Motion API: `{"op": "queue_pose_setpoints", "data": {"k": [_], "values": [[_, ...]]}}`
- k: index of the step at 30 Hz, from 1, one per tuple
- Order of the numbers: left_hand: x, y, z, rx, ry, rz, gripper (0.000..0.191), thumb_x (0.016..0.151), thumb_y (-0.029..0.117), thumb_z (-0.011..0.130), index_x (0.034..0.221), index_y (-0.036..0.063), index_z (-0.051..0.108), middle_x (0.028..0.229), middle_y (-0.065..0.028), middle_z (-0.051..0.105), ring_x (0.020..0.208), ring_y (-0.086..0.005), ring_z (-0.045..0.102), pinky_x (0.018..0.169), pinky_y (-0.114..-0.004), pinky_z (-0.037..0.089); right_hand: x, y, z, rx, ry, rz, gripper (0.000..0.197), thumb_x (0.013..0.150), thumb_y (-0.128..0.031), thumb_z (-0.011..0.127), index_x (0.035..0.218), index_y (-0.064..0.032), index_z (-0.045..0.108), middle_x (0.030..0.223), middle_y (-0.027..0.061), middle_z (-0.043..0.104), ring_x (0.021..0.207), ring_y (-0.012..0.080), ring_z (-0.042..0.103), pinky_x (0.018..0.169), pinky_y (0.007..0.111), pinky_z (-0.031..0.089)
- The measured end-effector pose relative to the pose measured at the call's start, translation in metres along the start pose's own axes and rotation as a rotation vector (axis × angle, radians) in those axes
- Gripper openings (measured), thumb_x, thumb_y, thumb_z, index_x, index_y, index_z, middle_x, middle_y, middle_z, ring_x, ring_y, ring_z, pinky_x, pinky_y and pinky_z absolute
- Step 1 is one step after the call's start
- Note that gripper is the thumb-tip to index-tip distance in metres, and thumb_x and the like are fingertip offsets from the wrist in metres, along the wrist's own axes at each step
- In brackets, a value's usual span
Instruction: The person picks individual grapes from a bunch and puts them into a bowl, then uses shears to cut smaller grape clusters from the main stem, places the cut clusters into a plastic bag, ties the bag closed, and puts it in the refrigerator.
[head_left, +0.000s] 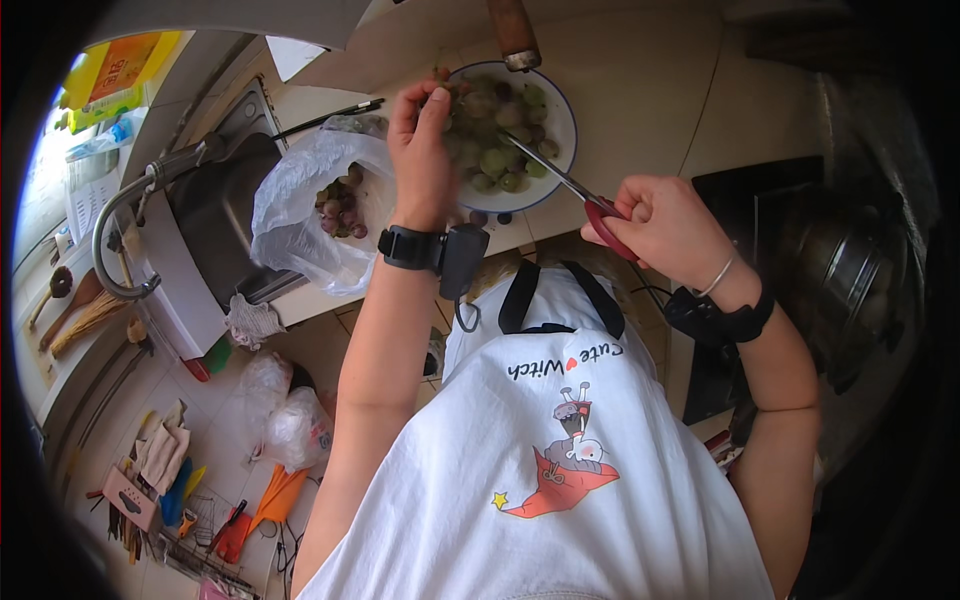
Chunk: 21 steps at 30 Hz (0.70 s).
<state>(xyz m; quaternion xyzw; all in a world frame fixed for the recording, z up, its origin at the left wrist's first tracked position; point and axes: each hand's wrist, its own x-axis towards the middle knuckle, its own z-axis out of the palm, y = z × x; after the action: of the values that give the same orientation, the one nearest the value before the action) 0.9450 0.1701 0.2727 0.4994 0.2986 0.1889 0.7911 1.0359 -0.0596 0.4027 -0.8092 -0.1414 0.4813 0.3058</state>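
A white plate (564, 169) with a thin blue rim holds many loose green and purple grapes (493, 162). At its left edge my left hand (424, 139) pinches a bunch of grapes (472, 105), partly blurred and partly hidden by the fingers. My right hand (660, 217) grips scissors (604, 217) by their dark red handles. Their metal blades reach over the plate, tips among the grapes. Left of the plate, a translucent plastic bag (289, 202) lies open with another bunch of purple grapes (345, 210) inside. Dark round grapes (478, 217) rest on the counter by the plate's near edge.
A wooden handle (514, 30) juts in above the plate's far rim. Left of the bag are a sink (217, 210) and a curved metal faucet (112, 217). A dark stove (712, 180) with a metal pot (840, 262) stands at right.
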Motion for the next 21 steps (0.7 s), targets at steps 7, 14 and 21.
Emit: {"op": "queue_pose_setpoints", "data": {"k": [7,14,21], "values": [[-0.006,0.003,0.011,-0.109,0.057,-0.01,0.01,0.095,0.012,0.056,0.103,0.0066,0.058,0.115,-0.0039,0.061,0.101,-0.0159,0.057,0.089,-0.031,0.046,0.0,0.003,0.004,-0.046,0.019,-0.029,0.042,0.074,-0.03,0.079,0.061,0.0004,0.052,0.048,0.0084,0.053,0.044,0.0119,0.047,0.046,0.028,0.039],[-0.008,0.009,0.017,-0.291,0.107,-0.077,0.008,0.094,0.011,0.058,0.101,0.0062,0.059,0.109,-0.0027,0.063,0.097,-0.0146,0.059,0.087,-0.03,0.048,-0.005,0.004,0.006,-0.006,0.021,-0.048,0.042,0.076,-0.028,0.079,0.061,0.0005,0.052,0.048,0.0075,0.052,0.043,0.0112,0.048,0.045,0.026,0.039],[-0.008,0.009,0.014,-0.243,0.122,-0.057,0.013,0.096,0.012,0.052,0.108,0.0072,0.053,0.12,-0.0084,0.06,0.107,-0.0237,0.059,0.093,-0.04,0.049,-0.001,0.013,0.009,0.359,-0.185,0.124,0.036,0.083,-0.026,0.075,0.066,-0.0015,0.054,0.054,0.0011,0.056,0.043,0.0063,0.051,0.044,0.02,0.037]]}}
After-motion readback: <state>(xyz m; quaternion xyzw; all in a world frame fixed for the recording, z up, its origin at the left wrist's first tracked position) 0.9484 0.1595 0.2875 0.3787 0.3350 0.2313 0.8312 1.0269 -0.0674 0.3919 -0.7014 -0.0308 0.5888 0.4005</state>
